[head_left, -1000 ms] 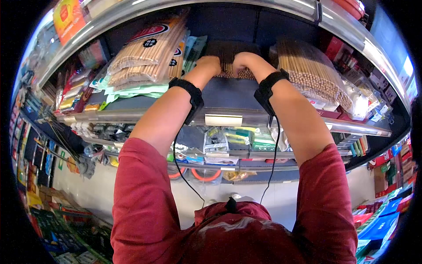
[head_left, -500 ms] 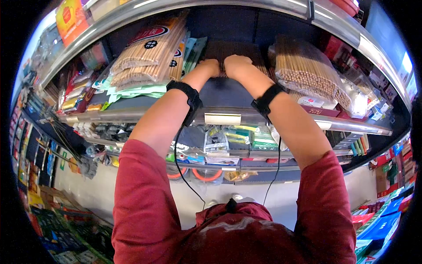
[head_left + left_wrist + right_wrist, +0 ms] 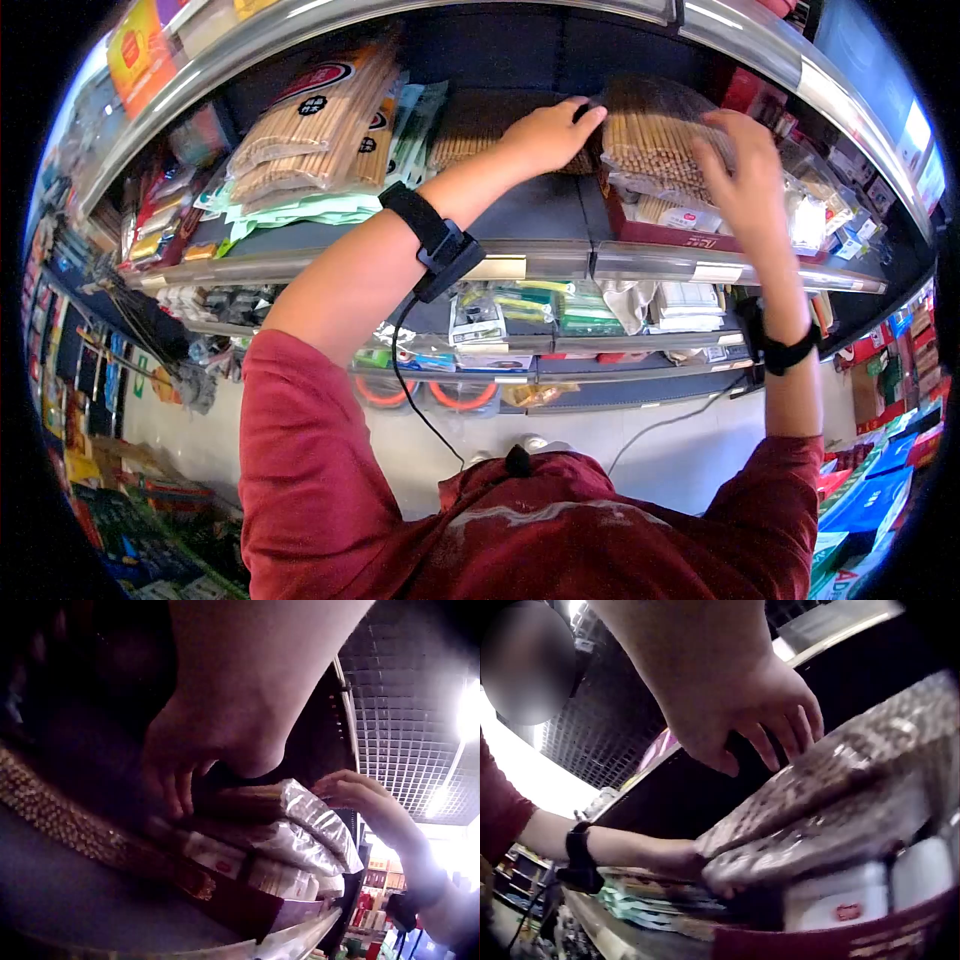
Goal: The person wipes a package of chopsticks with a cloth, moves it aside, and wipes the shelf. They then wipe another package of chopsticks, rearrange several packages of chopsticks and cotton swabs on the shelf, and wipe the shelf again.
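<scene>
Two clear plastic packs of wooden chopsticks (image 3: 655, 140) lie stacked over a dark red carton (image 3: 660, 228) on the right of the shelf. At the packs' left end is my left hand (image 3: 545, 135), its thumb pointing toward them. The left wrist view shows this hand's fingers loosely extended and pointing down. My right hand (image 3: 745, 170), slightly blurred, hovers at the right side of the packs, fingers spread and thumb apart. In the right wrist view its fingers (image 3: 761, 746) hang just above the upper pack. A low, darker row of chopsticks (image 3: 465, 150) lies under and behind my left forearm.
Larger chopstick packs (image 3: 300, 130) lie on pale green packages (image 3: 290, 212) at the left. A shelf lip with price tags (image 3: 500, 267) runs along the front, and an upper shelf edge (image 3: 450, 15) crosses above. White packets (image 3: 840, 896) fill the carton.
Both hands have left the darker chopstick row in the middle. My left hand has moved right to the packs' left end; my right hand has swung to their right side with its fingers spread.
</scene>
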Motion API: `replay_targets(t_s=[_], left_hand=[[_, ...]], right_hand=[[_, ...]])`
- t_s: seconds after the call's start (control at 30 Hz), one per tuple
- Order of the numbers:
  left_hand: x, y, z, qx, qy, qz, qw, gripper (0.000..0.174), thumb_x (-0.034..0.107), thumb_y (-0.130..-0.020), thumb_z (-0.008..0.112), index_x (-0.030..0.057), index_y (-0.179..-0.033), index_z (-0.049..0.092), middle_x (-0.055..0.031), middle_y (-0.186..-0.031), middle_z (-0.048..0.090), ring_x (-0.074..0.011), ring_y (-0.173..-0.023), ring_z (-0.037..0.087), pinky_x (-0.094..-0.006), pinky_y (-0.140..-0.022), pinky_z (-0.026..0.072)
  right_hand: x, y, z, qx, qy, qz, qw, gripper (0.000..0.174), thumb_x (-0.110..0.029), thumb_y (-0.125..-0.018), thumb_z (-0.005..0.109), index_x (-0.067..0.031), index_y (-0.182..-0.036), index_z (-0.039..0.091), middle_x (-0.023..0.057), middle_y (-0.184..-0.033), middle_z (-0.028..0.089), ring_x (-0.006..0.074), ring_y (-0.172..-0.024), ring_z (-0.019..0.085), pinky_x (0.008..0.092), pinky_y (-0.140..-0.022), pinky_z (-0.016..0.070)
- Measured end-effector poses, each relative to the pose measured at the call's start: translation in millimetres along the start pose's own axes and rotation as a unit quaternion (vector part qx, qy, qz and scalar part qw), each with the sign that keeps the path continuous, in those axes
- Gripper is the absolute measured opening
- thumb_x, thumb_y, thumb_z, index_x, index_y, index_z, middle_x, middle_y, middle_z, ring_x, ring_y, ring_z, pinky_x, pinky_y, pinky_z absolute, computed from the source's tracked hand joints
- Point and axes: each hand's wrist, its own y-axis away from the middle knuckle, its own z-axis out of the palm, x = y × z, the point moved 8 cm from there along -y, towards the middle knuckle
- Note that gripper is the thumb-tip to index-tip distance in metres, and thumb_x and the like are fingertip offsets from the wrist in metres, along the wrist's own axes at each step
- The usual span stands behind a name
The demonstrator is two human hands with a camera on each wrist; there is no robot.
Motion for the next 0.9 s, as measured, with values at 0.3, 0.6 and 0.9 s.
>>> replay_targets(t_s=[0.3,0.6,0.9], left_hand=[[15,-8,29,-0.062,0.069,0.020,0.995,0.060,0.052,-0.084,0.031,0.0031,-0.114,0.047,-0.0192,-0.103,0.056,-0.0302,-0.099,0.051,-0.0328,-0.087,0.0367],[21,-9,28,-0.028,0.160,0.018,0.987,0.078,0.058,-0.075,0.047,-0.0111,-0.110,0.042,-0.0207,-0.092,0.057,-0.0279,-0.090,0.055,-0.0329,-0.079,0.0407],[21,-26,32,-0.011,0.236,0.002,0.972,0.086,0.048,-0.066,0.063,-0.0105,-0.120,0.032,-0.0249,-0.109,0.050,-0.0273,-0.101,0.050,-0.0303,-0.087,0.0380]], right_hand=[[151,50,23,-0.276,-0.085,0.312,0.905,0.058,-0.049,-0.083,0.039,0.0026,-0.109,0.048,0.0178,-0.103,0.053,0.0223,-0.094,0.051,0.0276,-0.085,0.0351],[139,62,37,-0.277,-0.281,0.406,0.824,0.063,-0.050,-0.079,0.047,0.0031,-0.114,0.046,0.0149,-0.106,0.053,0.0184,-0.096,0.050,0.0237,-0.088,0.0329],[117,69,51,-0.234,-0.543,0.481,0.648,0.049,-0.034,-0.078,0.058,0.0037,-0.108,0.048,0.0092,-0.096,0.056,0.0129,-0.084,0.055,0.0224,-0.072,0.0434]])
